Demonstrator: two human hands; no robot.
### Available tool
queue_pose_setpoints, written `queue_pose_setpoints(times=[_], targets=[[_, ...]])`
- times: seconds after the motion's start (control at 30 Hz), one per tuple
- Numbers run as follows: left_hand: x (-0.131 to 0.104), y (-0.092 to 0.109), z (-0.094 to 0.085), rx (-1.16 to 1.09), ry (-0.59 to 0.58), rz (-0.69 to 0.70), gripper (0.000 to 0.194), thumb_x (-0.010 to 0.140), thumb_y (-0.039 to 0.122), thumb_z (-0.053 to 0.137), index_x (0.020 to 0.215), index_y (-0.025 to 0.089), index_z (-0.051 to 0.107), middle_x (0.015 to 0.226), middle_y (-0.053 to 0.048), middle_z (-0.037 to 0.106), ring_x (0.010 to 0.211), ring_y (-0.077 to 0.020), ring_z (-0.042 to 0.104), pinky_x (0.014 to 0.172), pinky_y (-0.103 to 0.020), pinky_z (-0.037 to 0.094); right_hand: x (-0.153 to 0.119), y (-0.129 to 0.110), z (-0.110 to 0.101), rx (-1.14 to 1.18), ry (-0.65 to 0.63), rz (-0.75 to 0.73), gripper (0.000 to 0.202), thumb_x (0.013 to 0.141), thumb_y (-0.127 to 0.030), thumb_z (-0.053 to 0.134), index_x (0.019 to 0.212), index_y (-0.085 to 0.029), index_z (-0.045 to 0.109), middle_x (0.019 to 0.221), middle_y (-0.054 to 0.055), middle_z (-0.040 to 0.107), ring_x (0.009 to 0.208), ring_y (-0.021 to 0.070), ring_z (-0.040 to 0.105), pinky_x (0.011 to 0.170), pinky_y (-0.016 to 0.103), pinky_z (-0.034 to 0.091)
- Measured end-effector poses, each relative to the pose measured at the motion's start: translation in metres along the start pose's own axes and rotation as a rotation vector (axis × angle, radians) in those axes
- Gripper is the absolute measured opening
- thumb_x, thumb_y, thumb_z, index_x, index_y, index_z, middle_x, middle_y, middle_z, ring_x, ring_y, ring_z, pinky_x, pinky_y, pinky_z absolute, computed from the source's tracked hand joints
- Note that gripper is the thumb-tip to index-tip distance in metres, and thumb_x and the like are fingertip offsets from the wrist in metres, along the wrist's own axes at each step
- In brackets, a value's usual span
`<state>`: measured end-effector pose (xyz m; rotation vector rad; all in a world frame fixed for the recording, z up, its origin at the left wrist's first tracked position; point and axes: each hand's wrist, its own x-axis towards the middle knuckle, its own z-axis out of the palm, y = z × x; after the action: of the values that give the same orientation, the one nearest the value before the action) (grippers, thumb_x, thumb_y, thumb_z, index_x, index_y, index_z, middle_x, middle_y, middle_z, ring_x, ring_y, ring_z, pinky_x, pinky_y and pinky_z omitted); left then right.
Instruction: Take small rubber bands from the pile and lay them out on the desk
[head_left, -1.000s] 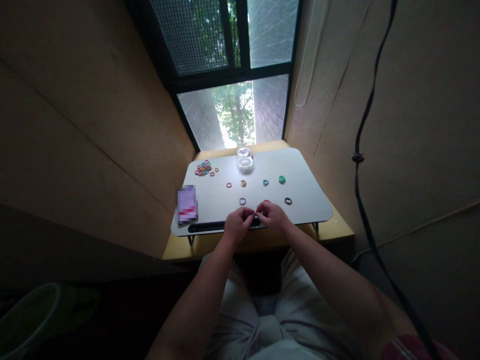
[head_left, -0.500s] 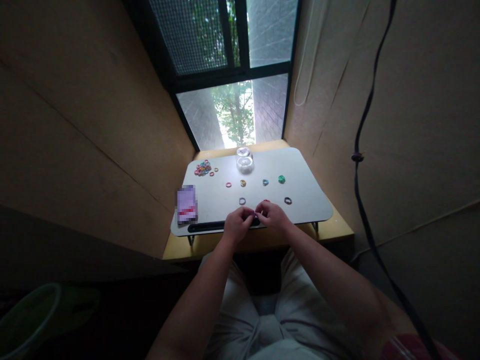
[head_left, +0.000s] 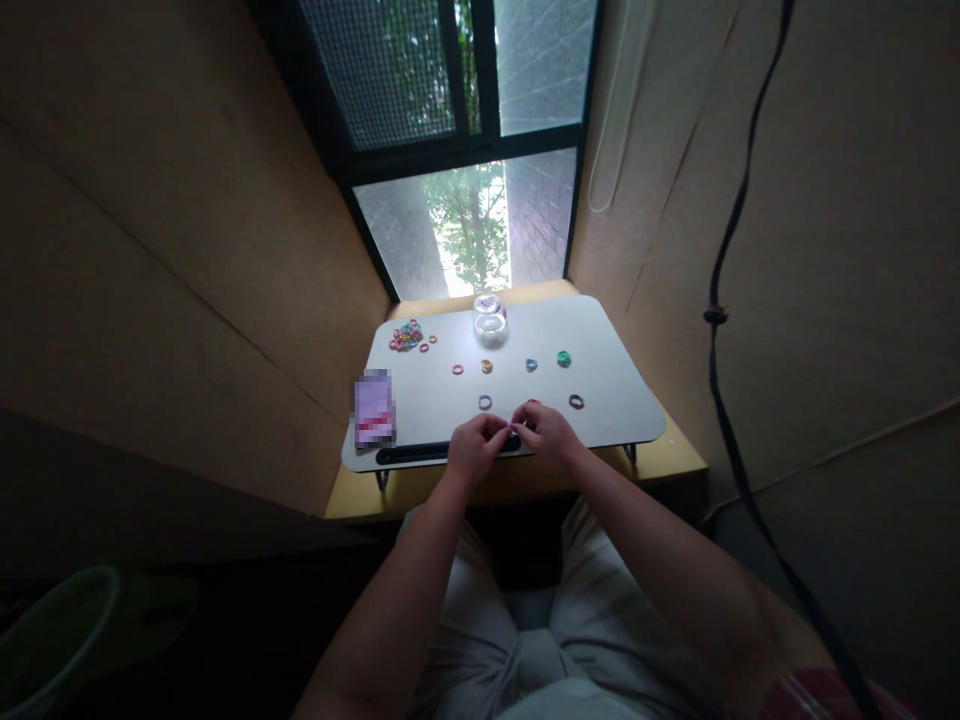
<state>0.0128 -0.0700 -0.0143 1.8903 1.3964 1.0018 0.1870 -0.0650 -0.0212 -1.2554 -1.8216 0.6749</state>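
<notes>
Over the near edge of a small white table, my left hand and my right hand meet fingertip to fingertip. Both are closed in a pinch; whatever sits between them is too small to name. Just beyond them lie a lavender hair tie and a dark one. A red hair tie is partly hidden behind my right hand. Farther back, in a row, are a pink hair tie, a yellow one, a blue one and a green one.
A heap of coloured hair ties lies at the table's back left. A clear round container stands at the back middle. A blurred purple packet is at the left edge, and a black slot runs along the front. A dark cord hangs right.
Both hands stay at the table's front edge, with only a slight shift of the fingers. The hair ties on the table have not moved.
</notes>
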Motion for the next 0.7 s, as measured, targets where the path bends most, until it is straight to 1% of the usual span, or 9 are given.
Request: queue_pose_setpoints(times=[0.37, 0.57, 0.7], targets=[[-0.0006, -0.0001, 0.0002, -0.001, -0.016, -0.004, 0.021, 0.080, 0.040, 0.064, 0.083, 0.020, 0.070, 0.070, 0.001, 0.069, 0.062, -0.0111, 0.060, 0.060, -0.023, 0.044, 0.0002, -0.0024, -0.0009, -0.016, 0.000, 0.004, 0.005, 0.081, -0.019, 0.058, 0.080, -0.019, 0.063, 0.072, 0.000, 0.063, 0.064, 0.0122, 0.054, 0.061, 0.024, 0.040], [-0.0013, 0.0007, 0.0002, -0.015, -0.014, -0.006, 0.020, 0.080, 0.038, 0.064, 0.084, 0.020, 0.070, 0.071, 0.000, 0.070, 0.063, -0.0116, 0.061, 0.061, -0.023, 0.046, 0.0014, 0.0035, 0.0014, 0.040, -0.036, 0.016, 0.009, 0.079, -0.021, 0.060, 0.086, -0.019, 0.064, 0.071, -0.001, 0.063, 0.055, 0.0101, 0.051, 0.055, 0.023, 0.040], [-0.0014, 0.0010, -0.0004, -0.016, -0.022, -0.005, 0.019, 0.080, 0.037, 0.064, 0.084, 0.020, 0.070, 0.071, 0.000, 0.070, 0.062, -0.0114, 0.061, 0.061, -0.023, 0.046, 0.0015, 0.0032, 0.0012, 0.035, -0.037, 0.007, 0.006, 0.080, -0.021, 0.059, 0.083, -0.019, 0.064, 0.070, -0.001, 0.064, 0.058, 0.0109, 0.052, 0.057, 0.023, 0.041]])
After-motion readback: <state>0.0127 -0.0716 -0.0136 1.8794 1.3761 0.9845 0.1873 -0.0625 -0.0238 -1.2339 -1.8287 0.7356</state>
